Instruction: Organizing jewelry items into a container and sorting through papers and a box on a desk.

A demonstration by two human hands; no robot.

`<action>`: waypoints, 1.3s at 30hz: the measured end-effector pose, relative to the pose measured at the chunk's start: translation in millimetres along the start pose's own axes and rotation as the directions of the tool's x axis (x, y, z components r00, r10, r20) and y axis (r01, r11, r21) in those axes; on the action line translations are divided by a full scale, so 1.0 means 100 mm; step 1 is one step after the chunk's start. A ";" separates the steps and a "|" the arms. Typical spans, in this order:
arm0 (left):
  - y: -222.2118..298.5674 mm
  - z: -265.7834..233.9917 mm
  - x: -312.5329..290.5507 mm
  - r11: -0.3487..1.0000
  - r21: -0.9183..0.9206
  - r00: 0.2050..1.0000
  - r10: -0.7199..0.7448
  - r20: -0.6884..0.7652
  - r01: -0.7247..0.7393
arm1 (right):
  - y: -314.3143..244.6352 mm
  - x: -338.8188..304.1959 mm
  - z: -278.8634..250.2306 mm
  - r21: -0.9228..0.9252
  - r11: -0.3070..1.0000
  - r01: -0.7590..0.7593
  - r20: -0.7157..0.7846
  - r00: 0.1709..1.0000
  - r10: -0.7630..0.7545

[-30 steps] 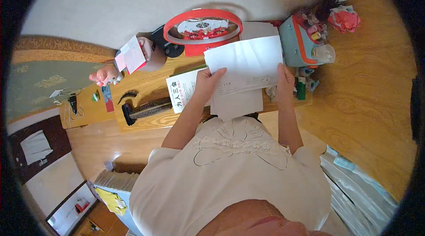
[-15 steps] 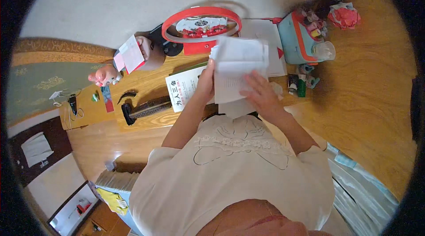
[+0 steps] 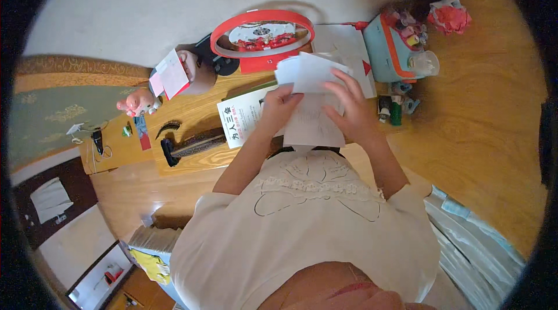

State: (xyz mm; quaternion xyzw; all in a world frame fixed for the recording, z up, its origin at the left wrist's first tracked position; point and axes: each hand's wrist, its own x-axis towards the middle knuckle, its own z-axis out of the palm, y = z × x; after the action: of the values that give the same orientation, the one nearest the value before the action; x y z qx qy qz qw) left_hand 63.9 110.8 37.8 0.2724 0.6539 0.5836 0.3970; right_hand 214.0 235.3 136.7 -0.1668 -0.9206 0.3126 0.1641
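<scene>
Several white paper sheets (image 3: pixel 317 127) are in front of my chest, with fine print faintly visible on the lower part. At their upper end a blank white flap (image 3: pixel 314 77) lies tilted across the other sheets, whose edges fan out at the left. My left hand (image 3: pixel 280 111) grips the papers along their left edge, thumb on top. Stretched and spread apart, the fingers of my right hand (image 3: pixel 353 106) rest on the flap's right side, with the thumb lower over the printed part. A white-covered book (image 3: pixel 241 115) lies left of my left hand, partly behind that forearm.
A round red-framed ornament (image 3: pixel 261 34) stands at the desk's back. To the right are a light-blue and orange box (image 3: pixel 383 54), a clear cup (image 3: pixel 426 64) and small bottles (image 3: pixel 395 111). A dark strap-like item (image 3: pixel 197 142) and a pink figurine (image 3: pixel 138 102) lie left.
The upper flap has swung down and tilted over the sheets. My right hand has moved up from the printed part to the flap, and my left thumb has moved further onto the paper.
</scene>
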 end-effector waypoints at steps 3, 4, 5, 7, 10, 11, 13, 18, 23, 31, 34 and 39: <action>0.22 0.09 -0.05 0.959 0.217 0.977 0.152 0.151 -0.182 | 0.02 0.25 0.01 -0.148 0.923 0.356 0.164 0.929 -0.332; 0.23 0.10 -0.06 0.965 0.217 0.981 0.112 0.160 -0.145 | 0.06 0.28 0.04 -0.169 0.908 0.384 0.205 0.915 -0.349; 0.25 0.08 -0.06 0.969 0.221 0.985 0.075 0.157 -0.109 | 0.12 0.32 0.08 -0.185 0.887 0.423 0.248 0.894 -0.374; 0.25 0.04 -0.06 0.988 0.150 0.992 0.026 0.125 -0.045 | 0.37 0.27 0.17 -0.276 0.865 0.418 0.306 0.892 -0.333; 0.19 -0.06 -0.07 0.995 -0.080 0.998 -0.055 0.007 0.055 | 0.60 0.18 0.10 -0.045 0.996 -0.073 0.353 0.932 0.084; 0.18 -0.11 -0.07 0.983 -0.155 0.994 -0.103 -0.040 0.096 | 0.67 0.16 0.05 0.082 0.941 -0.330 0.405 0.873 0.271; 0.10 -0.18 -0.06 0.948 -0.219 0.968 -0.246 -0.042 0.231 | 1.06 -0.05 0.13 0.418 0.785 -0.457 0.232 0.889 0.395; 0.10 -0.02 -0.16 0.969 -0.080 0.972 -0.232 0.039 0.235 | 0.96 -0.27 0.44 0.728 0.331 -0.600 0.230 0.670 0.706; 0.10 0.02 -0.06 0.989 0.052 0.973 0.128 0.190 -0.141 | 1.09 -0.46 0.56 0.462 0.631 -0.623 0.161 0.759 0.631; 0.26 0.24 -0.01 0.936 -0.337 0.966 -0.177 -0.190 0.106 | 0.79 -0.19 0.80 0.549 0.690 -0.472 -0.140 0.761 0.633; 0.02 0.08 0.02 0.254 -0.807 0.783 -0.508 0.358 0.534 | 0.63 -0.15 0.75 0.475 0.721 -0.505 -0.182 0.745 0.642; 0.02 0.11 -0.05 0.618 -0.576 0.829 -0.517 0.215 0.535 | 0.86 -0.16 1.06 0.564 0.682 -0.466 -0.205 0.721 0.662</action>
State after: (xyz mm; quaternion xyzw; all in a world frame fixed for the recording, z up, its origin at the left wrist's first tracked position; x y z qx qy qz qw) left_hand 75.1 113.4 41.1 -0.0673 0.4726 0.6175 0.6251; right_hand 203.1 237.7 0.2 -0.4618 -0.6619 0.5231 0.2739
